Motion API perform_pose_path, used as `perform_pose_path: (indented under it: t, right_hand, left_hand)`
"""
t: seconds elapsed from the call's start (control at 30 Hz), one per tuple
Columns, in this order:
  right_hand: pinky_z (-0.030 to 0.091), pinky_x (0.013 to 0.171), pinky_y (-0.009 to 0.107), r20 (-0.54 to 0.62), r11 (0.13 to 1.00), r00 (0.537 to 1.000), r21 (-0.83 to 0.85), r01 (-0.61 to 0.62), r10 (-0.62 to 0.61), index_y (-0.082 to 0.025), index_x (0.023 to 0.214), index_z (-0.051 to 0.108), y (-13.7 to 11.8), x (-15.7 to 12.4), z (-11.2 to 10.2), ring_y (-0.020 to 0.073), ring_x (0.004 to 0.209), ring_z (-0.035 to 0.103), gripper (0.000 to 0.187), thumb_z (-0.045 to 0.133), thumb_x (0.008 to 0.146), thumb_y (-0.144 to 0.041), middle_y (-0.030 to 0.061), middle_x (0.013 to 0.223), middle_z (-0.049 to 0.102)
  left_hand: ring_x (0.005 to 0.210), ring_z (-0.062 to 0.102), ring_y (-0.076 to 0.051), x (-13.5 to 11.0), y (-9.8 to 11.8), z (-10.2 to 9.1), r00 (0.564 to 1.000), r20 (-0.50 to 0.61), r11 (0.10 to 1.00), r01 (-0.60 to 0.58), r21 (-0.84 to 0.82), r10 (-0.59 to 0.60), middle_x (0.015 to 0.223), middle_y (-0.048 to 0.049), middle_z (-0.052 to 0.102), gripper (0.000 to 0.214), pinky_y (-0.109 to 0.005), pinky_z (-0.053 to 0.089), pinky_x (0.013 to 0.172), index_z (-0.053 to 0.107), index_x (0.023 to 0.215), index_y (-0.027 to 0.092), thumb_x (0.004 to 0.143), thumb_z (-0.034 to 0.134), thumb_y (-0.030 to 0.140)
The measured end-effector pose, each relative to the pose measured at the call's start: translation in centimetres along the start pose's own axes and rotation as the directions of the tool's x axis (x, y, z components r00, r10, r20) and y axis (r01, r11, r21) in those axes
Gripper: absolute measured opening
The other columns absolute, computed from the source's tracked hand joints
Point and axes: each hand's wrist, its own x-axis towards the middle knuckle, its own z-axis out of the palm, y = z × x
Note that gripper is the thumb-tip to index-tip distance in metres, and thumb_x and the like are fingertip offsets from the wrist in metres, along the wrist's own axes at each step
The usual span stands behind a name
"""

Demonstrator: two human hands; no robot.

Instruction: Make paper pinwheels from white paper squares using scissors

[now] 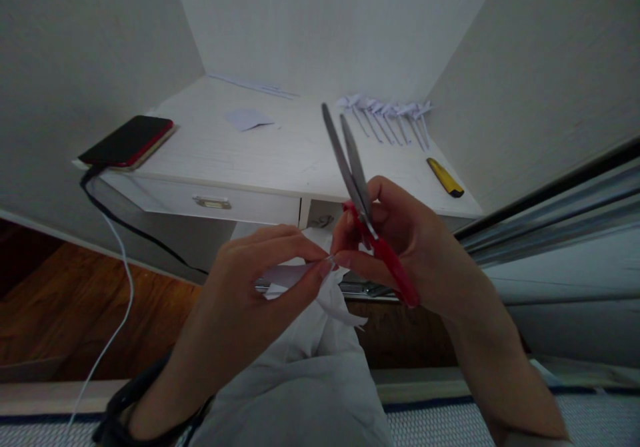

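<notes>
Just in front of the desk's edge, my left hand [270, 277] pinches a cut piece of white paper [345, 310] between thumb and fingertips. Strips of the paper hang below, over my light trousers. My right hand [400, 247] has red-handled scissors [357, 187] hooked on its fingers, with the blades slightly apart and pointing up and away. Its thumb and a fingertip meet my left fingertips at the paper's middle. A small pale bit shows at that pinch, too small to make out.
On the white desk [225, 157] lie a phone [131, 141] with a cable, a paper square [247, 119], thin paper sticks [255, 87], several paper pinwheels on sticks [387, 117] and a yellow utility knife [445, 177]. Walls enclose the back and sides; a drawer [213, 202] is below.
</notes>
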Motion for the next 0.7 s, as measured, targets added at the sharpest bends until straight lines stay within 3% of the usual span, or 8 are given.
perform_pose_path:
  t: [0.4,0.7]
  right_hand:
    - [0.049,0.058,0.022,-0.052,0.991,0.998,-0.13,0.019,-0.026,-0.022,0.081,0.045,-0.42,-0.16,0.06,0.0105,0.071,0.059,0.035,0.074,0.067,-0.009,-0.0009,0.086,0.06]
    - [0.05,0.06,0.019,-0.033,0.989,0.999,-0.148,0.027,-0.033,-0.023,0.082,0.047,-0.34,-0.31,0.48,0.0094,0.073,0.06,0.037,0.074,0.066,-0.004,-0.003,0.082,0.06]
  left_hand:
    - [0.07,0.062,-0.011,-0.48,-0.55,0.21,0.99,-0.075,0.992,0.117,-0.052,-0.12,0.078,0.0078,0.07,0.004,-0.019,0.045,0.06,0.066,0.081,0.03,0.08,0.068,0.026]
    - [0.066,0.06,-0.01,-0.45,-0.59,0.23,0.992,-0.066,0.991,0.105,-0.085,-0.111,0.075,0.0092,0.07,0.009,-0.019,0.044,0.06,0.066,0.079,0.029,0.08,0.068,0.021]
